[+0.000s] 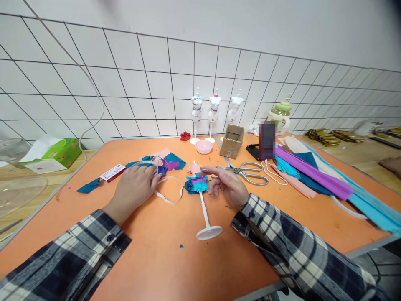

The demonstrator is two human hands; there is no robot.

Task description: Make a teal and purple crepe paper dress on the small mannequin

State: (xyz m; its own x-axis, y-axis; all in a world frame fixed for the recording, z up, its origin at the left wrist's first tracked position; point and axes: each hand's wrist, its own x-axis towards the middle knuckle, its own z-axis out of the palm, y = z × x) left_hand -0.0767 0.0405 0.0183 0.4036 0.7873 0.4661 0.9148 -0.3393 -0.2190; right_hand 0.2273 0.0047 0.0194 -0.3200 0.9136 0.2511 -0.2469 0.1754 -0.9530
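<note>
A miniature dress form (204, 211) on a white stand is right in front of me, leaning slightly. It wears a pink paper bodice (194, 169) and a ruffled skirt (196, 185) of blue, turquoise and purple. My right hand (230, 186) is beside it, index finger stretched to the bodice and the other fingers loosely bent apart. Over a pile of coloured crepe paper scraps (175, 162) lies my left hand (138, 188), fingers bent together and tips partly hidden; what they pinch I cannot make out. A thin white band (171, 202) loops on the table next to it.
Scissors (250, 172) lie right of my right hand, before a small cardboard box (232, 142) and a phone on a stand (267, 141). Three dress forms (214, 106) and a pink bowl (204, 146) stand at the back. Crepe paper strips (316, 171) cover the right side.
</note>
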